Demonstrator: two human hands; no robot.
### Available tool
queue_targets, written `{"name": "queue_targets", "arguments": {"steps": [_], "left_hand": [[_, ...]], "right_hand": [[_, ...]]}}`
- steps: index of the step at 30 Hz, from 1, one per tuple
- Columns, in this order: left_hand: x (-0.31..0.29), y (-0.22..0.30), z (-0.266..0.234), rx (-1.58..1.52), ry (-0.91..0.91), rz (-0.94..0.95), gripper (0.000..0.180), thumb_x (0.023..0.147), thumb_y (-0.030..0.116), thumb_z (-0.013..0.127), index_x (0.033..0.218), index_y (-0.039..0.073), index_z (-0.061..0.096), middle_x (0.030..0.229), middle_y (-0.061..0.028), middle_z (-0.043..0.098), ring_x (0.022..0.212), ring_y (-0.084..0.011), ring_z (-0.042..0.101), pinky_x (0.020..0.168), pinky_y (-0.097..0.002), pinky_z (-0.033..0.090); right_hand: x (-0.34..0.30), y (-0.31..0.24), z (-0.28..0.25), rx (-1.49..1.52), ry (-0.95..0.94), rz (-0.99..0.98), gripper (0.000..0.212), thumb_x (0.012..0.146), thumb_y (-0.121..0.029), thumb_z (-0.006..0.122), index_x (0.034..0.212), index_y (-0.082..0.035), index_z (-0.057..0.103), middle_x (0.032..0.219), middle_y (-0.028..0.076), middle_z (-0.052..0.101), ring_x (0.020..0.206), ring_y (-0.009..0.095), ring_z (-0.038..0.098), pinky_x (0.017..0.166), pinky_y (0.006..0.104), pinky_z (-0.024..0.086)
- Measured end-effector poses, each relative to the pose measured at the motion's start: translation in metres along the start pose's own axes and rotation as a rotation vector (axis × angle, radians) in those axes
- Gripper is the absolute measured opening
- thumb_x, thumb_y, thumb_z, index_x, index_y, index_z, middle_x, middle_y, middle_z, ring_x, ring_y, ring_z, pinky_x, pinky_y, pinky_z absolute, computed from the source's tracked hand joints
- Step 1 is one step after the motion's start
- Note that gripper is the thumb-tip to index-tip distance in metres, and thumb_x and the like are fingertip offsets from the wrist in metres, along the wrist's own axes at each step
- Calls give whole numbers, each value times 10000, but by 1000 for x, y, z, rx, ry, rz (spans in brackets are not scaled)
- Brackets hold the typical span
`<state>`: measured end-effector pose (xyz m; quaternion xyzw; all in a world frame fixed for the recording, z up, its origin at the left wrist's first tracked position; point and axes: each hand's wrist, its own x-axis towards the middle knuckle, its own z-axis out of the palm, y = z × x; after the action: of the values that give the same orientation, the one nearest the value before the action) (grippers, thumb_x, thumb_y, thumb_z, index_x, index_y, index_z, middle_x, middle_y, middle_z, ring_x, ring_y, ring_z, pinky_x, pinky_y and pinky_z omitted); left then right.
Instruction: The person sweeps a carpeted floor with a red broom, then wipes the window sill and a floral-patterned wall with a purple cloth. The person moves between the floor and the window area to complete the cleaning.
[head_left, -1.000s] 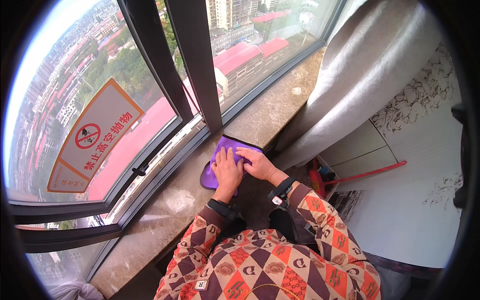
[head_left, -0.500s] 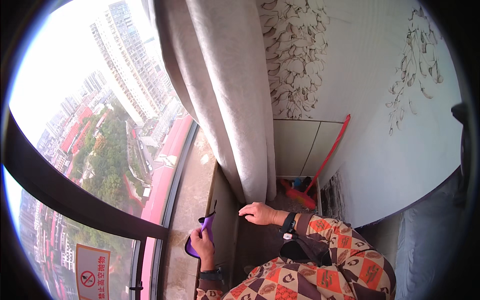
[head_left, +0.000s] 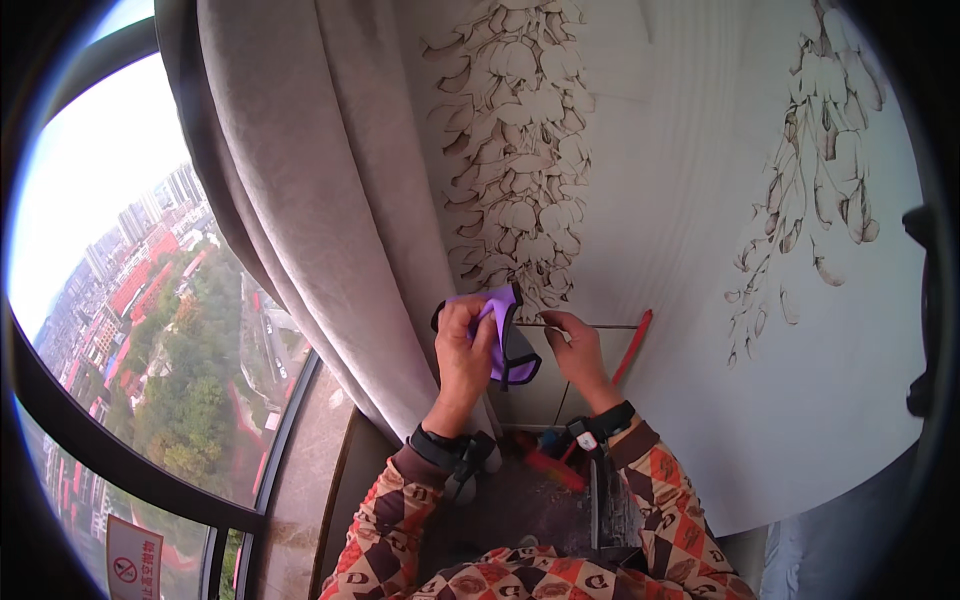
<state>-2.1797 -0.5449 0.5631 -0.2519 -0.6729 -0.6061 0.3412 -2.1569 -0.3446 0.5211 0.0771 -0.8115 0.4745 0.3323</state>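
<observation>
My left hand (head_left: 463, 352) is closed on a purple fabric piece with black edging (head_left: 502, 310), raised in front of the wall. The piece is folded over in my grip, and a dark grey side shows toward the right. Its exact kind is hard to make out, since my fingers hide part of it. Just to its right is my right hand (head_left: 580, 357), fingers bent and slightly apart, with nothing visible between them. It does not touch the fabric piece. A black band is strapped on each wrist.
A grey curtain (head_left: 290, 150) hangs at the left beside a window and its stone sill (head_left: 308, 470). A red-handled broom (head_left: 634, 348) leans in the corner below my right hand. The pale wall (head_left: 690, 200) has a dark flower pattern.
My left hand has lifted the purple fabric piece from beside the sill to in front of the wall. My right hand has risen close to it. The view has turned rightward.
</observation>
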Motion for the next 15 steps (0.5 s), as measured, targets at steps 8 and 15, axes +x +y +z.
{"name": "queue_targets", "arguments": {"steps": [8, 15], "left_hand": [[224, 16, 112, 34, 294, 385, 114, 877, 96, 709, 948, 30, 648, 1037, -131, 646, 1014, -346, 561, 915, -422, 444], [351, -26, 160, 396, 494, 570, 293, 923, 244, 694, 1196, 140, 698, 1422, -191, 505, 1357, -434, 405, 1049, -667, 320]], "right_hand": [[105, -30, -75, -61, 200, -164, 252, 901, -33, 639, 1146, -7, 694, 1099, 133, 748, 1052, 235, 711, 944, 337, 533], [187, -55, -97, -180, 274, -333, 267, 908, -52, 638, 1169, -25, 686, 1150, 126, 734, 1098, 272, 686, 974, 358, 512]]}}
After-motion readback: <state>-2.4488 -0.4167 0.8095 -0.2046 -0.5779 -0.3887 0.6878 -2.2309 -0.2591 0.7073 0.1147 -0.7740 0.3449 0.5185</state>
